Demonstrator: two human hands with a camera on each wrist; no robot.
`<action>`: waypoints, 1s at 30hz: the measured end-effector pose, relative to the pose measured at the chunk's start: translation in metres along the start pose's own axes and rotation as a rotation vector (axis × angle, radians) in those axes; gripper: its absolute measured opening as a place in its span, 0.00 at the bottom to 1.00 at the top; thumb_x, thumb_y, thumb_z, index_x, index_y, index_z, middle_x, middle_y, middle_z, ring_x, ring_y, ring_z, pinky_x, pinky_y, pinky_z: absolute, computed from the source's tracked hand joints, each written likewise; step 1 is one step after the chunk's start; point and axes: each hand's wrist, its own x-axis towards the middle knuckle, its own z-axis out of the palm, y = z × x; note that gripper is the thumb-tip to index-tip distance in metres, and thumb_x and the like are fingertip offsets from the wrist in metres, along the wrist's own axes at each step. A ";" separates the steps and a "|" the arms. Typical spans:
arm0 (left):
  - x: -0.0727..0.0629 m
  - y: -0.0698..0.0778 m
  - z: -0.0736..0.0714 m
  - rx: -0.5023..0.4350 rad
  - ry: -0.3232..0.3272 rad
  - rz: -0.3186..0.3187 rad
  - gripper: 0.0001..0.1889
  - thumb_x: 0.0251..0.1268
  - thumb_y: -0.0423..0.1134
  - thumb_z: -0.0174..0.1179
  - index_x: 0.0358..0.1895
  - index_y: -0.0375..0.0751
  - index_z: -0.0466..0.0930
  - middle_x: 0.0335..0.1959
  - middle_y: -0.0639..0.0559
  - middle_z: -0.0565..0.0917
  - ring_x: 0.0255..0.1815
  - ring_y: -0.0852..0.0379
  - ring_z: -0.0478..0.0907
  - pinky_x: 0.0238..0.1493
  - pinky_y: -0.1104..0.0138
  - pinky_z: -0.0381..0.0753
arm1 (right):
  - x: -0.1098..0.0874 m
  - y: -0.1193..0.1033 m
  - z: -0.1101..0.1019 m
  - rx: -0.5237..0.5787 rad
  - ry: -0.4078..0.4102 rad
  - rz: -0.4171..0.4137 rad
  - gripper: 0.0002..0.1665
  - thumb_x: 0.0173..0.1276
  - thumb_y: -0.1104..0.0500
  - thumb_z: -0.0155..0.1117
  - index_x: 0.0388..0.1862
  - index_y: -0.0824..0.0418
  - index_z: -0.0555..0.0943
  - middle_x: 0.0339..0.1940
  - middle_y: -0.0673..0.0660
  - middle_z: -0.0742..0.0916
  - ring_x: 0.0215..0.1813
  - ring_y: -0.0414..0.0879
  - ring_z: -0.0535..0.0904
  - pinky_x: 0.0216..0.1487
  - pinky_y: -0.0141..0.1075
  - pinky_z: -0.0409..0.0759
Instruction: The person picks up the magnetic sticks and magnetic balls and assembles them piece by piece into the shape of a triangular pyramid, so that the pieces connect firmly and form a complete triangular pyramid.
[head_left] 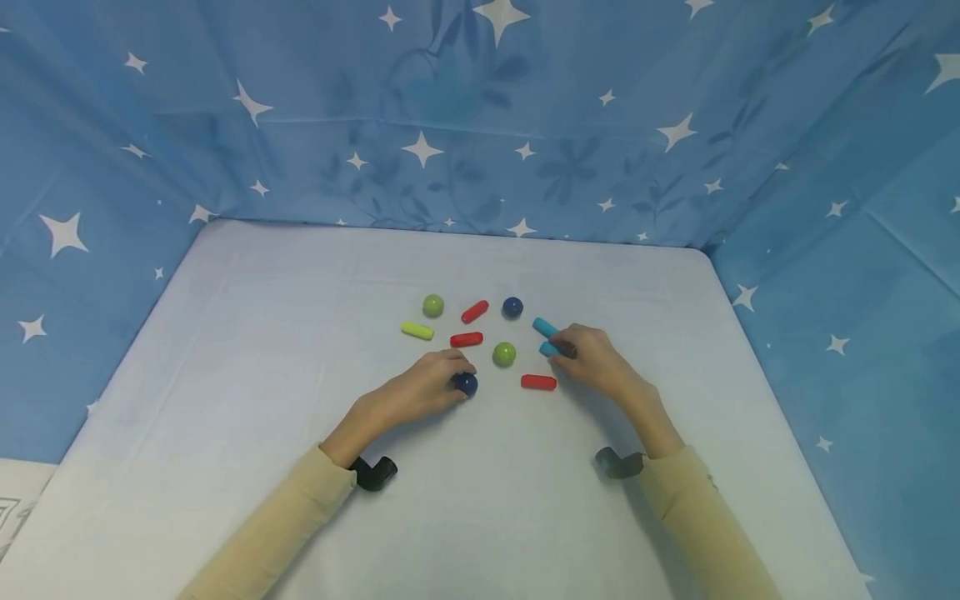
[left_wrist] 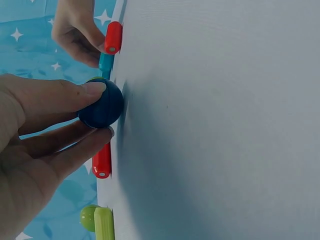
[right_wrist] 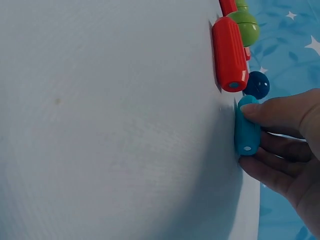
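Note:
My left hand point(head_left: 423, 385) pinches a dark blue ball point(left_wrist: 107, 107) between thumb and fingers, close over the white table. Over to the right, my right hand point(head_left: 597, 360) has its thumb and fingers on a light blue rod point(right_wrist: 247, 127), which lies along the tabletop. Just beyond that rod is a second light blue rod point(head_left: 544, 327), its near end close to the right fingers. Between the hands sit a green ball point(head_left: 504, 354) and a red rod point(head_left: 538, 382), the rod nearer to me.
Farther back lie two more red rods point(head_left: 475, 312), a second green ball point(head_left: 432, 305), a yellow-green rod point(head_left: 417, 331) and another dark blue ball point(head_left: 512, 307). Blue star-patterned curtains point(head_left: 450, 183) border the white table point(head_left: 480, 517) at the back and sides.

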 end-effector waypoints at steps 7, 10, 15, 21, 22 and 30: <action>-0.001 -0.001 0.000 -0.008 0.033 -0.005 0.19 0.64 0.28 0.69 0.58 0.30 0.82 0.56 0.42 0.83 0.57 0.49 0.81 0.61 0.59 0.83 | -0.004 -0.005 -0.005 -0.020 0.024 -0.054 0.17 0.65 0.67 0.73 0.52 0.71 0.86 0.40 0.60 0.88 0.43 0.51 0.85 0.47 0.46 0.87; -0.003 -0.001 -0.001 0.012 0.043 -0.001 0.19 0.64 0.29 0.69 0.58 0.31 0.81 0.55 0.42 0.83 0.55 0.50 0.81 0.59 0.60 0.84 | -0.007 -0.008 -0.006 -0.026 0.023 -0.069 0.17 0.64 0.68 0.73 0.51 0.71 0.86 0.39 0.59 0.88 0.43 0.51 0.85 0.47 0.45 0.87; -0.005 -0.001 -0.001 0.016 0.053 -0.003 0.20 0.64 0.29 0.70 0.58 0.31 0.81 0.55 0.42 0.83 0.55 0.49 0.81 0.57 0.60 0.85 | -0.011 -0.018 -0.007 -0.032 0.011 -0.098 0.17 0.63 0.67 0.75 0.51 0.69 0.86 0.41 0.59 0.88 0.45 0.52 0.86 0.48 0.44 0.87; -0.005 -0.003 -0.001 -0.019 0.054 -0.034 0.20 0.64 0.27 0.68 0.59 0.30 0.81 0.57 0.40 0.82 0.58 0.47 0.81 0.61 0.58 0.83 | -0.014 -0.033 -0.007 -0.033 -0.003 -0.132 0.18 0.63 0.68 0.74 0.52 0.68 0.86 0.42 0.59 0.88 0.46 0.51 0.87 0.48 0.42 0.88; -0.005 -0.003 -0.002 -0.023 0.052 -0.039 0.19 0.64 0.27 0.68 0.59 0.30 0.80 0.57 0.40 0.82 0.58 0.47 0.81 0.61 0.57 0.83 | -0.014 -0.035 -0.007 -0.033 -0.007 -0.137 0.18 0.63 0.68 0.74 0.52 0.68 0.86 0.43 0.59 0.88 0.46 0.51 0.87 0.48 0.42 0.88; -0.006 -0.007 0.000 -0.022 0.054 -0.044 0.20 0.65 0.28 0.68 0.59 0.30 0.80 0.57 0.41 0.82 0.58 0.47 0.81 0.63 0.57 0.82 | -0.015 -0.050 0.000 -0.047 -0.042 -0.159 0.17 0.64 0.67 0.74 0.52 0.66 0.86 0.47 0.59 0.89 0.48 0.50 0.87 0.54 0.43 0.87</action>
